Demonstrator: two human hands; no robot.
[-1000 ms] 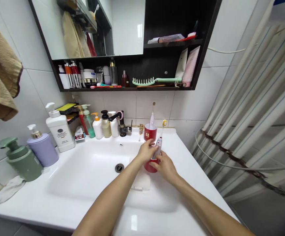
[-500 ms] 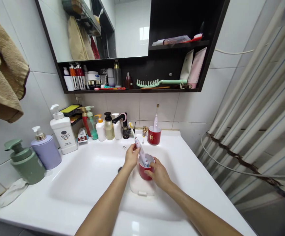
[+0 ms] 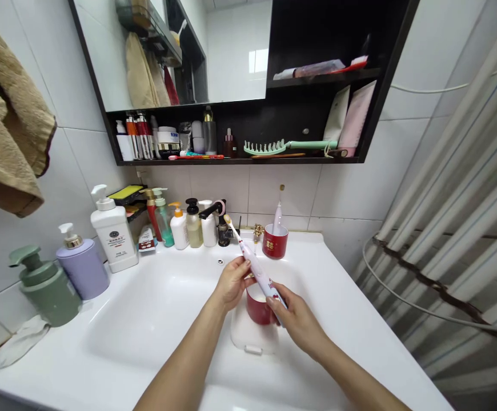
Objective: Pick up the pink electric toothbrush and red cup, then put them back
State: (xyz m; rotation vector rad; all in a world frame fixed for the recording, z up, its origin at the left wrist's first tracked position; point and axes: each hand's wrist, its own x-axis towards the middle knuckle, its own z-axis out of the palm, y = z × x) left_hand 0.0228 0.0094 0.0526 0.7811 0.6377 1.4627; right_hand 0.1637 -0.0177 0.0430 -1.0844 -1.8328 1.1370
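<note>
A white electric toothbrush (image 3: pixel 259 273) with small printed figures slants across the middle of the basin, its head pointing up toward the faucet. My left hand (image 3: pixel 233 281) pinches it near the neck. Lower down, my right hand (image 3: pixel 296 313) grips the handle's base end. Beneath and behind the brush, a red cup (image 3: pixel 257 308) stands on a pale, box-like item (image 3: pixel 255 340) in the sink; part of its rim is hidden by the brush and fingers. Another red cup (image 3: pixel 275 244) on the back ledge holds a second electric toothbrush (image 3: pixel 278 220) upright.
Around the white sink (image 3: pixel 145 319), several pump bottles line the left and back edge, including a green one (image 3: pixel 49 294) and a purple one (image 3: pixel 83 268). A black faucet (image 3: pixel 223 225) rises behind the basin. Overhead hangs a dark shelf (image 3: pixel 214 161); pipes (image 3: pixel 445 228) run at right.
The toothbrush has come up out of the red cup and tilted further over. My right hand has moved from the cup to the brush handle. The view has shifted slightly.
</note>
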